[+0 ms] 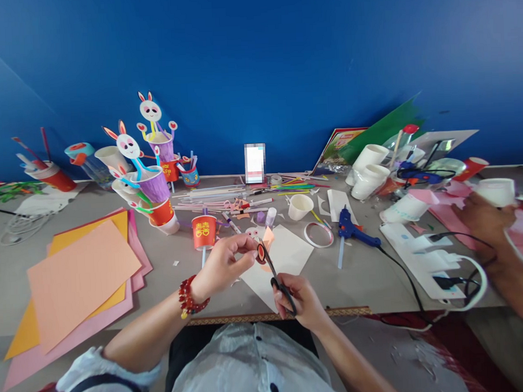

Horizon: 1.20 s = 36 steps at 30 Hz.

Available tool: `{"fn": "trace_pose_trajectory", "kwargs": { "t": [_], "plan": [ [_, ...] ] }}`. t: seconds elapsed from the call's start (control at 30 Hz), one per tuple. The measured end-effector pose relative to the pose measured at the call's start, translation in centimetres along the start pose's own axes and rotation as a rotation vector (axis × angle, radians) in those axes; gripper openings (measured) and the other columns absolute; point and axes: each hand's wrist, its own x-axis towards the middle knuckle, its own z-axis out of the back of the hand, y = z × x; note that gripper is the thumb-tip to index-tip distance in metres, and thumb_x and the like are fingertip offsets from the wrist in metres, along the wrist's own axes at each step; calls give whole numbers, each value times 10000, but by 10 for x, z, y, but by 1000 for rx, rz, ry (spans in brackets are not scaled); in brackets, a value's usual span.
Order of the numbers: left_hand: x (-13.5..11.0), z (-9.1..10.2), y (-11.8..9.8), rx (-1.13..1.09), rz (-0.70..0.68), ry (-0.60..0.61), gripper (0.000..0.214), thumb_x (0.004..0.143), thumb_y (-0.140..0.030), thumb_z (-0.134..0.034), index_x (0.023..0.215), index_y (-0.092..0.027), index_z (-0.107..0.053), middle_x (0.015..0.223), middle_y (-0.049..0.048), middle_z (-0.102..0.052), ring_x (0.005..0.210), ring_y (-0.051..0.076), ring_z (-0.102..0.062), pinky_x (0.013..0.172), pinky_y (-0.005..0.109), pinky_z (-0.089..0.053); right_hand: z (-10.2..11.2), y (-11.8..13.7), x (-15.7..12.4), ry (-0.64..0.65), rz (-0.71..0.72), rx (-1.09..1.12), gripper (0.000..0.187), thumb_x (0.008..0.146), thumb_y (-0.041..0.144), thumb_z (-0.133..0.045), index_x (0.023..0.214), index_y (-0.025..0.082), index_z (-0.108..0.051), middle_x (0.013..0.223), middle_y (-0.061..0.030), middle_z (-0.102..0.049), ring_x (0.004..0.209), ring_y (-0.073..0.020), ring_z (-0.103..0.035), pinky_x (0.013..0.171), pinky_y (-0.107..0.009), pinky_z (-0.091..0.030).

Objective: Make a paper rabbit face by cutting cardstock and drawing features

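My left hand, with a red bead bracelet at the wrist, pinches a small orange paper piece that has a red oval on it. My right hand is wrapped round the handles of black scissors, whose blades point up at that paper piece. Both hands hover above a white sheet lying on the grey table. A red paper cup on a straw stands just behind my left hand.
Stacked orange and pink sheets lie at the left. Rabbit-faced paper cup figures stand at the back left, straws in the middle. A blue glue gun with its cable lies right of centre. Another person's hand holds a white cup at the right.
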Motion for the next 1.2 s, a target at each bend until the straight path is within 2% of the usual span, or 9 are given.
{"fn": "trace_pose_trajectory", "kwargs": {
  "t": [0.17,0.37,0.6,1.2],
  "plan": [
    [2,4,-4,68,0,31,156,860,-198,-512,829,-158,-660,812,49,-716,735,157,-615,639,231,-446,3,-1,0,8,-9,-3,512,797,674,-625,643,203,-493,418,36,-525,350,-91,-420,393,-216,-285],
    [4,8,-10,136,-6,101,153,846,-156,-519,828,-170,-671,850,24,-724,788,148,-622,674,220,-454,5,3,0,64,-88,40,504,749,668,-668,690,189,-522,460,12,-590,369,-99,-469,403,-207,-305],
    [2,5,-14,136,30,132,154,838,-144,-519,827,-168,-671,877,20,-719,798,144,-624,591,199,-413,7,8,2,95,-90,64,484,736,646,-682,703,191,-522,474,12,-593,381,-103,-484,417,-211,-347],
    [4,8,-13,128,-4,171,189,808,-77,-514,837,-172,-675,876,7,-720,816,140,-638,677,210,-446,10,4,-2,93,-27,2,524,805,684,-627,668,194,-502,434,23,-563,370,-93,-443,417,-212,-310]
  ]
}}
